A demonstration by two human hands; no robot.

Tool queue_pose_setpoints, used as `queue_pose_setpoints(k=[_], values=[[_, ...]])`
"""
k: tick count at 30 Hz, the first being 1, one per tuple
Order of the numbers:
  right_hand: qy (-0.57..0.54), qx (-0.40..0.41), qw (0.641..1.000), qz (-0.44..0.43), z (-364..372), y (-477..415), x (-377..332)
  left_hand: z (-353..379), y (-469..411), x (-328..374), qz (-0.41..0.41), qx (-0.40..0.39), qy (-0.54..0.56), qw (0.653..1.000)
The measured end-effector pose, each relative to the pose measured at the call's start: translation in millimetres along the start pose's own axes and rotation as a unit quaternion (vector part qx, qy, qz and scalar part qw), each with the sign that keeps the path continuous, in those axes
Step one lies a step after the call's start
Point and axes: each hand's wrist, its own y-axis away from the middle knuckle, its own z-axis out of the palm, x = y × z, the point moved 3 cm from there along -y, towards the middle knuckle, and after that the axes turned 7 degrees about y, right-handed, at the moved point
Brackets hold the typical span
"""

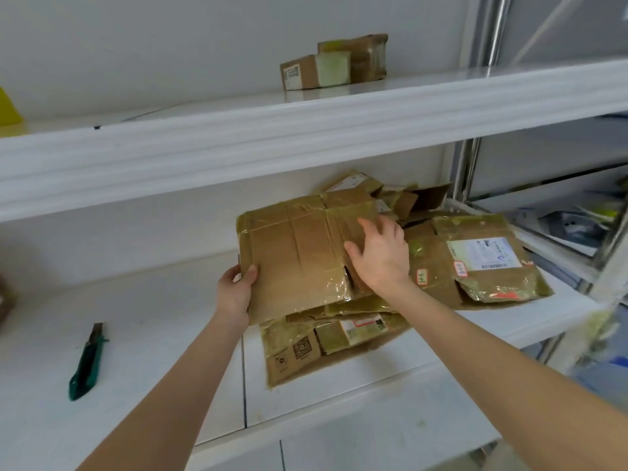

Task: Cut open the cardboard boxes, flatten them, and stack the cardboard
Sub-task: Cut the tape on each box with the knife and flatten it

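A flattened brown cardboard box (292, 253) with glossy tape lies on top of a stack of flattened cardboard (306, 348) on the white lower shelf. My left hand (236, 287) grips its near left corner, thumb on top. With fingers spread, my right hand (380, 253) presses flat on its right side. More flattened cardboard with a white shipping label (482, 256) lies to the right. A green utility knife (86, 363) lies on the shelf to the left, apart from both hands.
Two small unopened taped boxes (316, 69) (368, 56) stand on the upper shelf (306, 120). A yellow object (8, 110) sits at the far left of that shelf. A metal rack (550, 226) with bagged items stands to the right.
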Motion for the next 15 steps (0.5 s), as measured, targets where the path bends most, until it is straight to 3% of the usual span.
queue_pose_setpoints(k=[12, 15], values=[[0.105, -0.081, 0.983, -0.124, 3.0, -8.6, 89.7, 96.6, 44.6, -45.1, -0.012, 0.075, -0.04, 0.996], [0.087, -0.119, 0.976, -0.158, 7.5, -14.1, 117.9, 128.1, 51.4, -48.8, 0.011, 0.087, -0.128, 0.988]])
